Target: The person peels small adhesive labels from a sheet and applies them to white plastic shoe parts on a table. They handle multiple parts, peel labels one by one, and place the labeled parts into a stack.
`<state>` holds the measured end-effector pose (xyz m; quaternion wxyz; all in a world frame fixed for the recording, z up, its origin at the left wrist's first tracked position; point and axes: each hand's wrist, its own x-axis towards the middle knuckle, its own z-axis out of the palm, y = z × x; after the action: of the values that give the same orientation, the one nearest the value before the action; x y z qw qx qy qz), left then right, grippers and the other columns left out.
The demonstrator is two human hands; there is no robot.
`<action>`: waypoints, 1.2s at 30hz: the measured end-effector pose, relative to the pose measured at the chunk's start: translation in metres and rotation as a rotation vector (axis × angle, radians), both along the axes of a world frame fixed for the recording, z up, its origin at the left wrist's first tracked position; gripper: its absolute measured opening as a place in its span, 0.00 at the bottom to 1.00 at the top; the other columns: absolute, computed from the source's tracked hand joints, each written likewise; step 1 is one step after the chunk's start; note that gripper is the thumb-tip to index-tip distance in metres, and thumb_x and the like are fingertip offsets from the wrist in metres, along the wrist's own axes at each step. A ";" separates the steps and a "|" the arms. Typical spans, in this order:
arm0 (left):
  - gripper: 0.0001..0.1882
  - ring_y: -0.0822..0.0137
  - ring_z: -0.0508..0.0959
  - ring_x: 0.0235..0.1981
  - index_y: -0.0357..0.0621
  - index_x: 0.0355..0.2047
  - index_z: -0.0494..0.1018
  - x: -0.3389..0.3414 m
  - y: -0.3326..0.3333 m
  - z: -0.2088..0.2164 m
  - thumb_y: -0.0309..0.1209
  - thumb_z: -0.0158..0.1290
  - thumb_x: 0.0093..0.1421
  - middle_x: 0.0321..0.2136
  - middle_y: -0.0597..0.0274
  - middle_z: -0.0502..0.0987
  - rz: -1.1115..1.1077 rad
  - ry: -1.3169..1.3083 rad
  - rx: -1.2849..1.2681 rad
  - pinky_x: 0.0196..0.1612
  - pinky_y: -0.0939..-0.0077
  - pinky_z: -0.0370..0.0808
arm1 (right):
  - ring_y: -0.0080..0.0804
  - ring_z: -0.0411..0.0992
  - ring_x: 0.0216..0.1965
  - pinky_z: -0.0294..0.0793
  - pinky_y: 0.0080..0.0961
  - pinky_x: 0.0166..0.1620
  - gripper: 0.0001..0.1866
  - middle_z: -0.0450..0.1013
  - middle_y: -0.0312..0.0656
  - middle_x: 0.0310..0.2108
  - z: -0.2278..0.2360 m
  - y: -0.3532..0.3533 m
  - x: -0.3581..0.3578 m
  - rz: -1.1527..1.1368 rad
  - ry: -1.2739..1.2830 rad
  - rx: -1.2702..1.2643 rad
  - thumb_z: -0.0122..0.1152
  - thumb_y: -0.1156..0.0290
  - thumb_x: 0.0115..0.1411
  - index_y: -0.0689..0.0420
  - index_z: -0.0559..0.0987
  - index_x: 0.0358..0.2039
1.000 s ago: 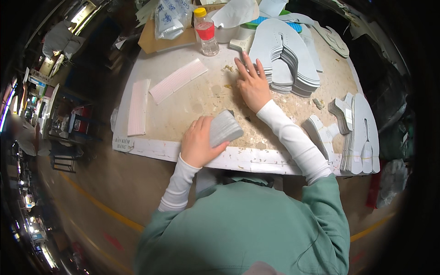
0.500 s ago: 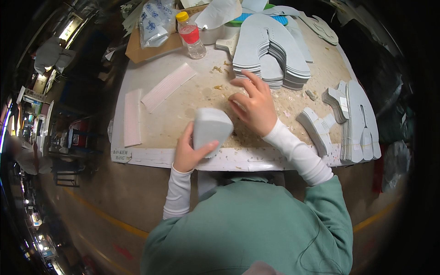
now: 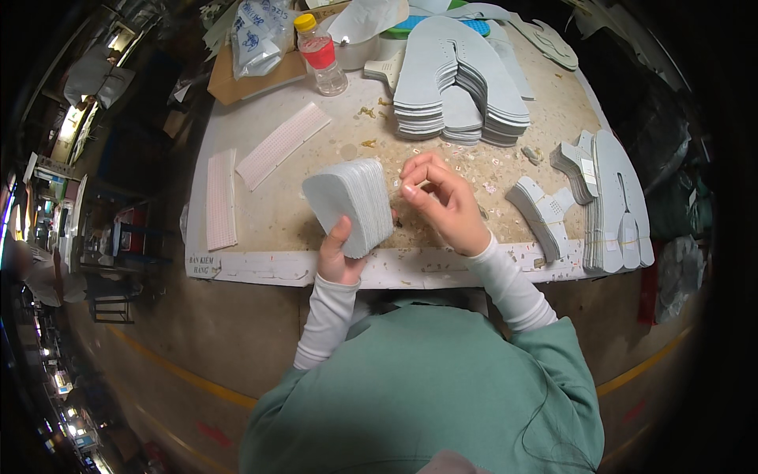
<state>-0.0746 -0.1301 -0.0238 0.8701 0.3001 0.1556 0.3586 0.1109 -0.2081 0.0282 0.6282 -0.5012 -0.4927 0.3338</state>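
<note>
My left hand point(image 3: 339, 257) grips a thick stack of light grey, rounded flat pieces point(image 3: 367, 205), its thumb across the front face and the layered edges turned right. The stack is held tilted above the table's near edge. Just right of it, my right hand point(image 3: 450, 207) hovers apart from the stack, its fingers curled and the thumb tip drawn up to them. Whatever may be between those fingertips is too small to make out. Beyond the hands stands a tall pile of grey horseshoe-shaped pieces point(image 3: 430, 79).
Two pinkish strips point(image 3: 283, 146) lie at left. Behind them are a yellow-capped bottle point(image 3: 322, 59) and a cardboard box point(image 3: 237, 75) with a plastic bag. Banded bundles point(image 3: 606, 205) and smaller cut pieces point(image 3: 545, 217) sit at right. Small brownish-yellow bits point(image 3: 369, 144) lie mid-table.
My left hand has turned the stack so its layered edges show. My right hand has come down and nearer me from beside the tall pile, its fingers now more curled.
</note>
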 end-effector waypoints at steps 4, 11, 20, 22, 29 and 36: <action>0.39 0.41 0.72 0.56 0.37 0.64 0.56 0.003 -0.003 -0.002 0.45 0.58 0.60 0.55 0.45 0.71 0.026 0.058 0.024 0.58 0.53 0.72 | 0.16 0.66 0.33 0.64 0.15 0.30 0.10 0.69 0.33 0.35 -0.013 0.002 0.005 0.462 0.748 -0.146 0.51 0.62 0.69 0.55 0.74 0.38; 0.47 0.42 0.74 0.54 0.38 0.65 0.56 0.004 -0.011 0.005 0.49 0.64 0.52 0.55 0.45 0.71 -0.213 0.011 -0.014 0.53 0.54 0.77 | 0.13 0.65 0.29 0.66 0.11 0.30 0.35 0.70 0.36 0.36 -0.022 0.000 0.023 0.559 0.746 0.043 0.53 0.58 0.68 0.55 0.55 0.70; 0.40 0.58 0.74 0.54 0.36 0.60 0.61 0.010 -0.008 0.018 0.39 0.65 0.51 0.53 0.50 0.72 -0.433 0.084 0.139 0.55 0.63 0.74 | 0.33 0.62 0.63 0.59 0.31 0.65 0.63 0.65 0.43 0.60 0.003 -0.008 0.023 0.560 0.364 -0.102 0.76 0.37 0.39 0.61 0.58 0.67; 0.38 0.61 0.74 0.53 0.36 0.59 0.63 0.015 -0.006 0.017 0.38 0.65 0.51 0.51 0.53 0.73 -0.464 0.349 0.433 0.55 0.66 0.72 | 0.34 0.67 0.59 0.63 0.32 0.61 0.56 0.69 0.44 0.57 0.021 -0.002 0.034 0.492 0.022 0.038 0.80 0.45 0.37 0.60 0.66 0.63; 0.36 0.58 0.74 0.54 0.38 0.62 0.59 0.017 0.013 0.008 0.40 0.59 0.59 0.54 0.52 0.71 -0.452 0.363 0.175 0.58 0.61 0.72 | 0.33 0.72 0.45 0.68 0.31 0.46 0.30 0.75 0.43 0.34 0.038 -0.022 0.025 0.507 -0.586 0.397 0.76 0.51 0.45 0.61 0.83 0.42; 0.35 0.52 0.75 0.53 0.35 0.61 0.60 0.012 0.010 0.019 0.31 0.61 0.56 0.53 0.50 0.73 0.000 -0.002 0.026 0.59 0.60 0.72 | 0.36 0.54 0.68 0.62 0.37 0.61 0.46 0.58 0.44 0.67 -0.009 -0.022 0.032 0.366 0.849 0.216 0.53 0.37 0.61 0.56 0.57 0.69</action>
<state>-0.0624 -0.1200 -0.0043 0.8662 0.3111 0.1503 0.3610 0.1430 -0.2297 0.0187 0.7534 -0.1571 -0.3047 0.5611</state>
